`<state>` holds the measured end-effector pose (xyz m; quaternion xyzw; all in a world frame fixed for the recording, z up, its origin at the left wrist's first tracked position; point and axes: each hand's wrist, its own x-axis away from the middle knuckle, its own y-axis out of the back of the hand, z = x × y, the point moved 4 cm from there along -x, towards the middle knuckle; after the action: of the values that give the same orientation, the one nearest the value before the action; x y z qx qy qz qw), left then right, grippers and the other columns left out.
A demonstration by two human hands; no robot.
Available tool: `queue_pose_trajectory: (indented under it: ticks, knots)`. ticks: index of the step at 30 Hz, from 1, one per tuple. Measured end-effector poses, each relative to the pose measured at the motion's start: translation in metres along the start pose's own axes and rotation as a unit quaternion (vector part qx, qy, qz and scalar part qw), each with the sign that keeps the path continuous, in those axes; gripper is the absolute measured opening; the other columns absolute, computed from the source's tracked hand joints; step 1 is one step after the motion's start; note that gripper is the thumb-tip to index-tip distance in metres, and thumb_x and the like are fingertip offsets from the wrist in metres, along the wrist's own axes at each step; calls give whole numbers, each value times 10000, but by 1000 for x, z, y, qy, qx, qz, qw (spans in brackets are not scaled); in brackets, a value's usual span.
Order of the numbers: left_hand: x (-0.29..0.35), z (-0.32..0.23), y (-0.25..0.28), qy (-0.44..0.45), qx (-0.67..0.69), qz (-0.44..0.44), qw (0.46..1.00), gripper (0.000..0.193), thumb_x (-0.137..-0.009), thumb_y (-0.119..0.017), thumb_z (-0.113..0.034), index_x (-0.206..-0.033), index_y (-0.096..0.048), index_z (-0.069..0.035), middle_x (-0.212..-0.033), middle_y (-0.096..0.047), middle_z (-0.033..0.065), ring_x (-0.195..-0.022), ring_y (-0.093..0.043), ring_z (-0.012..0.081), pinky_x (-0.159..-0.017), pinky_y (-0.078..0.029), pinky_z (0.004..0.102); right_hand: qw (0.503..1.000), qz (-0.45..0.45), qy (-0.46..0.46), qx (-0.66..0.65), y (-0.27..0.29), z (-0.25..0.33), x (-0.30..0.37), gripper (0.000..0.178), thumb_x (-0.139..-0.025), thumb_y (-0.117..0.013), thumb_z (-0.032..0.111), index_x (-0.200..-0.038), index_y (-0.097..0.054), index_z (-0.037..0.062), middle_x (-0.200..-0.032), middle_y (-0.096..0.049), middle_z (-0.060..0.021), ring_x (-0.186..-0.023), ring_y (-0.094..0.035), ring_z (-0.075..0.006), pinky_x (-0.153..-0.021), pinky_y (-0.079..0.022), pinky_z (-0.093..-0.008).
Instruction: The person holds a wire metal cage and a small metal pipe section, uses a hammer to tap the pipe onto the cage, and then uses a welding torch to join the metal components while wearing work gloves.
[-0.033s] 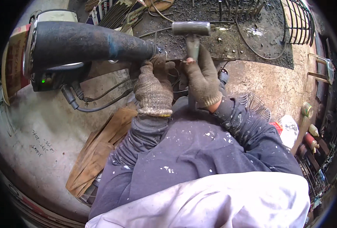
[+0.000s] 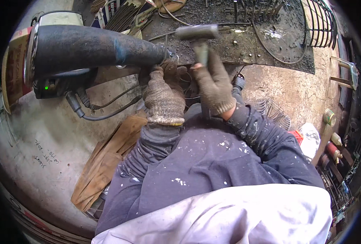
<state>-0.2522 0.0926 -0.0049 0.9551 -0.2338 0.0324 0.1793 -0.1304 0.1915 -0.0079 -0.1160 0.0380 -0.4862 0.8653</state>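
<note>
My right hand (image 2: 216, 86), in a brown knit glove, is closed round the handle of a hammer (image 2: 197, 31). The hammer's cylindrical head is smeared by motion above the near edge of the workbench. My left hand (image 2: 164, 91), gloved too, is closed at the narrow end of a large dark tapered metal pipe (image 2: 82, 45), which lies sideways at the upper left. From its fingers a thin metal rod (image 2: 166, 45) rises against the pipe's tip. The left fingertips are partly hidden in shadow, as is the lower part of the rod.
The steel workbench (image 2: 278, 53) carries dark grit, a cable and several upright pegs. A black wire rack (image 2: 323, 24) stands at its right end. Below the pipe sits a machine with a green light (image 2: 47, 88) and thick cables. Wire baskets (image 2: 274, 114) lie on the floor.
The hammer and my right hand have shifted a little to the left, and the hammer head now looks blurred. My left hand stays at the pipe's narrow end.
</note>
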Motion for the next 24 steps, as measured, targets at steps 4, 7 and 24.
queue_pose_trajectory:
  ticks: [4, 7, 24]
  knots:
    - [13, -29, -16, 246, 365, -37, 897, 290, -974, -539, -109, -1263, -536, -134, -1050, -653, 92, -961, -657, 249, -836, -578, 441, 995, 44, -10, 87, -1, -11, 0, 548, -984, -581, 310, -1398, -439, -19, -1196, -633, -224, -1090, -637, -297, -936, -482, -369]
    - [10, -9, -10, 220, 317, -23, 922, 232, -1005, -505, -189, -1206, -566, -90, -1058, -669, 93, -995, -650, 236, -884, -545, 414, 997, 20, -69, -10, 2, -3, 2, 526, -993, -566, 286, -1409, -439, -11, -1213, -636, -204, -1105, -630, -301, -936, -484, -374]
    - [2, 1, -1, 60, 46, 56, 996, 301, -1009, -510, -304, -1136, -596, -45, -1071, -687, 114, -964, -654, 249, -914, -503, 356, 1000, 0, 5, 21, -11, 9, -5, 383, -1016, -519, 191, -1372, -462, 64, -829, -595, -9, -672, -559, -58, -592, -480, -217]
